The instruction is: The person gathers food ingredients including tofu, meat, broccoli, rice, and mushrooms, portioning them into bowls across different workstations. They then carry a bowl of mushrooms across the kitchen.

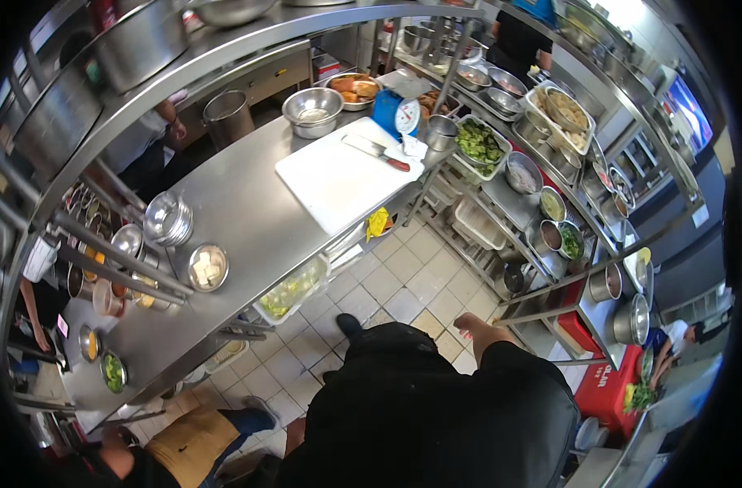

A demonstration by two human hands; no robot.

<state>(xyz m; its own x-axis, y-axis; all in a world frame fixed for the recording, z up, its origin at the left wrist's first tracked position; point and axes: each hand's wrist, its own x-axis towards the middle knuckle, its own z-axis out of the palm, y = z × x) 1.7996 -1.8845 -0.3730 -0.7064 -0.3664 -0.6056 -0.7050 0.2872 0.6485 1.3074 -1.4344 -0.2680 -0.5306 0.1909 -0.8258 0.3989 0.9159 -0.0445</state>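
My right hand (468,328) hangs over the tiled floor, beside my black-clothed body, its fingers loosely bent around nothing visible. My left hand is out of view; only a strip of bare skin shows at my left side. Before me, a white cutting board (340,177) lies on the steel table, with a wide-bladed knife with a red handle (397,164) near its far right corner. A blue dial scale (388,113) stands behind the board. Left of it are stacked steel bowls (313,110) and a bowl of browned food (354,89).
Shelving on the right holds a tub of chopped greens (480,143) and several steel containers. A bowl of white chunks (208,268) stands on the table's left part. Steel rails (255,43) cross overhead. Close by at lower left is a person in a tan apron (191,442); others work around.
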